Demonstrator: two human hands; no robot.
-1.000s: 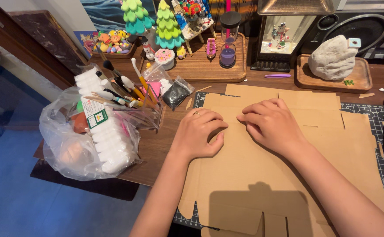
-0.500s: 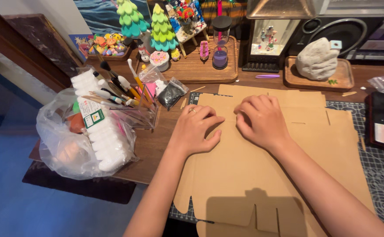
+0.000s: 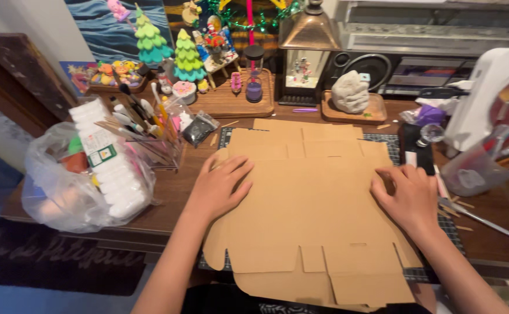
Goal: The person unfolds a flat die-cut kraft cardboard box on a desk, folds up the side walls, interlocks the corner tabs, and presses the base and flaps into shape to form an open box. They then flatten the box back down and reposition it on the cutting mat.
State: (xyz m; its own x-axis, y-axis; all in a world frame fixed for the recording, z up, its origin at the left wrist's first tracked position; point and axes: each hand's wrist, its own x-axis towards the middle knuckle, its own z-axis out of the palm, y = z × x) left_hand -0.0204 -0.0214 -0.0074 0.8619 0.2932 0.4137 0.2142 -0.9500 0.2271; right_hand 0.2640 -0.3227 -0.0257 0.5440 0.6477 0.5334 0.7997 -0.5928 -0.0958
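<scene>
The flat cardboard sheet (image 3: 309,203) lay unfolded on the desk, pressed under the open left hand (image 3: 219,187) and right hand (image 3: 408,197), palms spread at opposite edges. Nothing was gripped. Between the palms no flap appeared raised, so folding probably remained undone.

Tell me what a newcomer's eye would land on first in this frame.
The big flat cardboard sheet fills the middle of the desk, with the left hand pressed flat on its left edge and the right hand on its right edge. Next comes the clear plastic bag of white foam pieces at the desk's left end. Behind it, two bright green toy trees stand out.
</scene>
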